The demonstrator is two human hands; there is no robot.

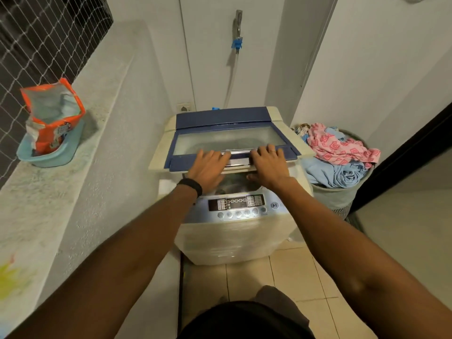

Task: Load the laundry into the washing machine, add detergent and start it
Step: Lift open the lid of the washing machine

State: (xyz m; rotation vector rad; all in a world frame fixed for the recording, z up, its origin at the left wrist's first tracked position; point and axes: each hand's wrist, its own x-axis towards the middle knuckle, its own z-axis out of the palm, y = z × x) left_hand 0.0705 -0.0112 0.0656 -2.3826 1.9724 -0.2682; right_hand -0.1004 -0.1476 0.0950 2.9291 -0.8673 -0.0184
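A white top-loading washing machine (232, 241) stands on a tiled floor in a narrow alcove, with a pale stone ledge (49, 192) along its left side. Its blue-framed lid (220, 118), with a clear window, is tilted partway up at the front, leaving a dark gap over the drum; whether anything lies inside cannot be told. Just beside the machine on the right, a round basket (337, 194) is heaped with the laundry (337, 148), pink patterned and pale blue cloth, none of it loaded. On the ledge, well apart from the machine, an open orange detergent bag (53, 113) stands upright in a light blue basin (53, 157). The left hand (208, 167) and right hand (269, 165) grip the lid's front edge either side of its chrome handle (238, 155), fingers laid over the top and thumbs tucked beneath. Below them is the control panel (236, 204), its display dark. The likely risk is the lid slipping and dropping onto the thumbs under it, since it is held by its edge only. Later, the open bag could tip and spill if grabbed carelessly.
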